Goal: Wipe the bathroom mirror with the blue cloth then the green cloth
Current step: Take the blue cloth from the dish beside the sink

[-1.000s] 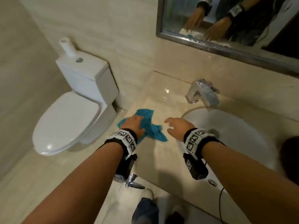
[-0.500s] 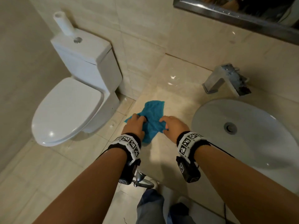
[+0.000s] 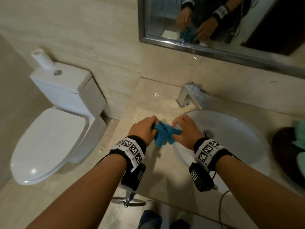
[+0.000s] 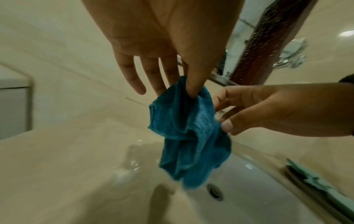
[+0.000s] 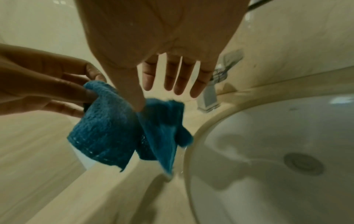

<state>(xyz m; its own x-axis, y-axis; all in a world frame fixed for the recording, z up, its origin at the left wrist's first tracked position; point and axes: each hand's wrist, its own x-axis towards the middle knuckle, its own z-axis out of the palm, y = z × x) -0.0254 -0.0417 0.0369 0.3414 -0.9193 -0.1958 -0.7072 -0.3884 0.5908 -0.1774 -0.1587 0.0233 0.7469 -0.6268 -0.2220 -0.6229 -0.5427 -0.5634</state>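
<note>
The blue cloth (image 3: 164, 135) hangs crumpled between both hands, lifted above the counter beside the basin. My left hand (image 3: 143, 129) pinches its left corner between thumb and fingers (image 4: 191, 89); the other fingers stay straight. My right hand (image 3: 184, 129) pinches the right corner with thumb and forefinger (image 5: 138, 104), the rest spread. The cloth (image 4: 187, 133) droops toward the basin; the right wrist view shows the same cloth (image 5: 122, 131). The mirror (image 3: 222, 20) hangs on the wall above, spotted with droplets. The green cloth (image 3: 299, 138) lies on a dark object at the right edge.
A white basin (image 3: 231, 129) is set in the beige counter (image 3: 158, 166), with a chrome tap (image 3: 189, 95) behind it. Wet patches shine on the counter near the tap. A white toilet (image 3: 54, 129) stands to the left, with a paper roll on its cistern.
The blue cloth lay on the counter under my left hand; my right hand joined it, and both hands have lifted the cloth off the counter, toward the basin.
</note>
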